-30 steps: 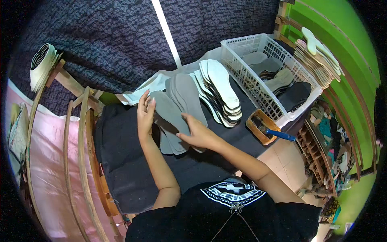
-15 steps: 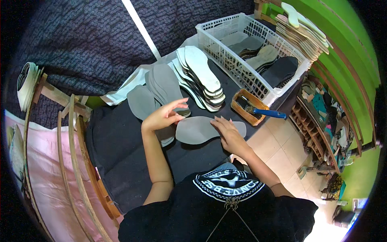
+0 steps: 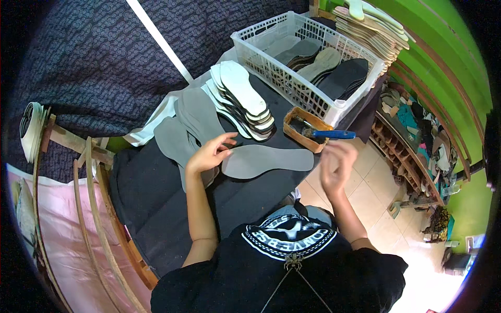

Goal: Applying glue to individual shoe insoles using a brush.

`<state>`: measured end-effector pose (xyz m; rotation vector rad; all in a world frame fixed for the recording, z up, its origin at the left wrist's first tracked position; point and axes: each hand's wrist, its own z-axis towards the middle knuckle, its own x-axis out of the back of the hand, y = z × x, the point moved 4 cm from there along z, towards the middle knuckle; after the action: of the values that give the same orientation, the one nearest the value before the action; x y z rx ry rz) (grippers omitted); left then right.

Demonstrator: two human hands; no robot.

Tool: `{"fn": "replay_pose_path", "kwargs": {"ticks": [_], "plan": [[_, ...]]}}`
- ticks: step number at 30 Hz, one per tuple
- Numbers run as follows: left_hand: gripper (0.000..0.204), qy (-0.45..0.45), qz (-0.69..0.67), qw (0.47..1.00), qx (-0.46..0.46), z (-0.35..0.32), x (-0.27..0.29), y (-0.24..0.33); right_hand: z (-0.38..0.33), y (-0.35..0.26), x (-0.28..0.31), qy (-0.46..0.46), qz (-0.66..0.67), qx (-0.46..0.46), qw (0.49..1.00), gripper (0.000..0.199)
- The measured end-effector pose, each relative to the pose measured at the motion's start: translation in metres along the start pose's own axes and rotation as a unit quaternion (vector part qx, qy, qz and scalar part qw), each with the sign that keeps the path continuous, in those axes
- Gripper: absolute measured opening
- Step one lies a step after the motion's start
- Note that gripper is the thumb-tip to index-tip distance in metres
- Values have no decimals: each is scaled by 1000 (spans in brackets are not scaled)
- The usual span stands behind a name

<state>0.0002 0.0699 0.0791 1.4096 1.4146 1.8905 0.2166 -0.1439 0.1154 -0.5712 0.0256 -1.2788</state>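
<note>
A single grey insole [image 3: 266,160] lies flat on the black-covered table in front of me. My left hand [image 3: 206,156] is at its left end, with a gap between thumb and fingers and the thumb close to the edge. My right hand [image 3: 338,164] is in the air past the insole's right end, just below a blue-handled brush [image 3: 334,134]; its fingers are loosely curved, apart and slightly blurred. The brush rests across a small tan box [image 3: 292,128] with dark stuff inside. Grey insoles [image 3: 195,112] are fanned out beyond my left hand, beside a stack of white-topped insoles [image 3: 242,91].
A white plastic crate [image 3: 271,68] holding several stacks of insoles stands at the back right. Behind it are piled pale sole-shaped pieces [image 3: 365,34]. Wooden rails [image 3: 96,208] run along the left. A rack with scraps [image 3: 412,156] stands over the tiled floor [image 3: 365,182] at right.
My right hand has lifted off the grey insole and moved right, close to the brush handle. My left hand stays near the insole's left end, its fingers bent a little more.
</note>
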Motion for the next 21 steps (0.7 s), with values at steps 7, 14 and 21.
{"fn": "replay_pose_path", "kwargs": {"ticks": [7,14,21], "plan": [[39,24,-43,999,21,13,-12,-1,-8,48,6,121,-77,-175,974,46],[31,104,-202,973,36,21,-10,2,-21,82,-16,15,209,-381,900,34],[35,133,-283,950,22,24,-13,1,-13,67,-23,-58,239,-357,901,19]]}}
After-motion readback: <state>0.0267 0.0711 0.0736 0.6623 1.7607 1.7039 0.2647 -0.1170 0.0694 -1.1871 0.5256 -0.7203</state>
